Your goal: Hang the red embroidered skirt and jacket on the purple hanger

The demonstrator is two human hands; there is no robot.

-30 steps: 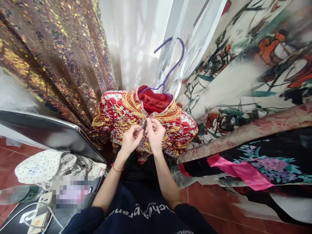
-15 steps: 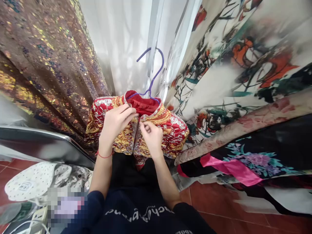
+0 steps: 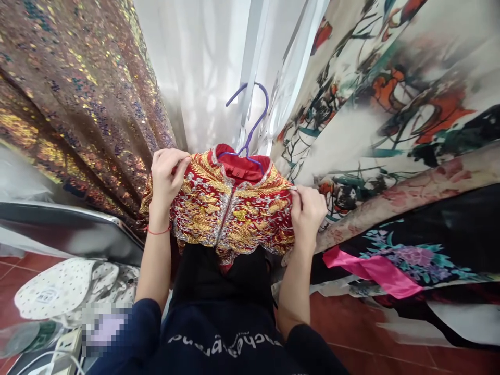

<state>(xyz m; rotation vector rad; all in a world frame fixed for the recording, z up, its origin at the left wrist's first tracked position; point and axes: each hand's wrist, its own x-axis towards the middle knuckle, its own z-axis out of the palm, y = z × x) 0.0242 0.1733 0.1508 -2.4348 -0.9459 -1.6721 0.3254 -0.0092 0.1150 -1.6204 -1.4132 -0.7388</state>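
Observation:
A red jacket (image 3: 230,208) with thick gold and silver embroidery hangs in front of me on a purple hanger (image 3: 250,122). Its front is closed down the middle. My left hand (image 3: 166,174) grips the jacket's left shoulder, fingers curled over the cloth; a red string circles that wrist. My right hand (image 3: 308,211) pinches the jacket's right shoulder edge. Both hands are spread apart, one at each side of the garment.
A sequined gold-brown cloth (image 3: 78,88) hangs at the left, white curtain (image 3: 203,67) behind, painted floral fabrics (image 3: 390,104) at the right with a pink ribbon (image 3: 371,268). A dark flat board (image 3: 66,232), a dotted white cloth (image 3: 54,286) and a power strip (image 3: 66,346) lie low left on red floor tiles.
Both hands left the middle of the jacket's front, where they worked the fastening, and moved outward to grip its two shoulders. The front now lies closed.

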